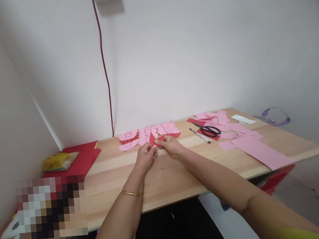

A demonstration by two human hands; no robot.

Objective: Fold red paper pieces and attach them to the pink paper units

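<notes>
Fingers of the left hand (146, 155) and right hand (170, 145) meet at mid-frame, both pinching 1 small red paper piece (153, 139) just above the desk (164, 178). Far left, a yellow packet (59, 161) lies on a stack of red sheets (82, 161). Behind the hands runs a row of pink folded pieces (149, 134). Right of them lie a pen (200, 135) and black scissors (209, 130), then loose pink paper strips (258, 151). Judging by the grip, a clean fold needs edges lined up first, then a firm crease along the line.
</notes>
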